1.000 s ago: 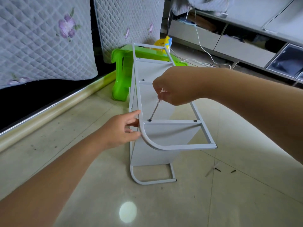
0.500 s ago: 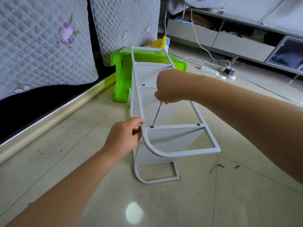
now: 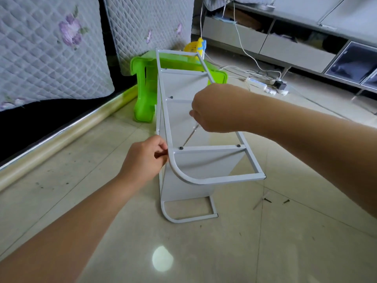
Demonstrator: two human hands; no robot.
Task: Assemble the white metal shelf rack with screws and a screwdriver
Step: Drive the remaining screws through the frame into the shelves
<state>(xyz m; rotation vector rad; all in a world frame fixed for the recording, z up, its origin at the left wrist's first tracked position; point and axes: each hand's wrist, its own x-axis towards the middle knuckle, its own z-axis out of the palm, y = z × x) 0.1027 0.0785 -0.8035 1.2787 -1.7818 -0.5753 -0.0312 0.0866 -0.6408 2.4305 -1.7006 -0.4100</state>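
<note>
One white metal shelf rack (image 3: 206,181) was positioned on its side at the centre of the frame, resting on the tiled floor (image 3: 265,242), with its curved frame end toward the lower centre. Two hands were in view. The left hand (image 3: 145,160), entering from the lower left, was curled around the near frame tube at the start of the curve, thumb and fingers pinching the tube. The right hand (image 3: 214,108), entering from the right, was closed around the handle of one screwdriver (image 3: 189,136); only the thin shaft was visible below the fist, tilted down and to the left, with its tip set on one screw (image 3: 181,148) at the left end of the nearest crossbar. A second fitted screw (image 3: 238,146) was seen at the right end of the same crossbar, and a third (image 3: 171,97) on the next crossbar further up. Two loose dark screws (image 3: 267,200) (image 3: 286,201) lay on the floor at the lower right of the rack, near each other. One green plastic stool (image 3: 143,94) stood behind the rack at upper centre, and one white power strip (image 3: 257,83) with cables lay at upper right. Two quilted panels (image 3: 51,48) were leaned upright at upper left.
</note>
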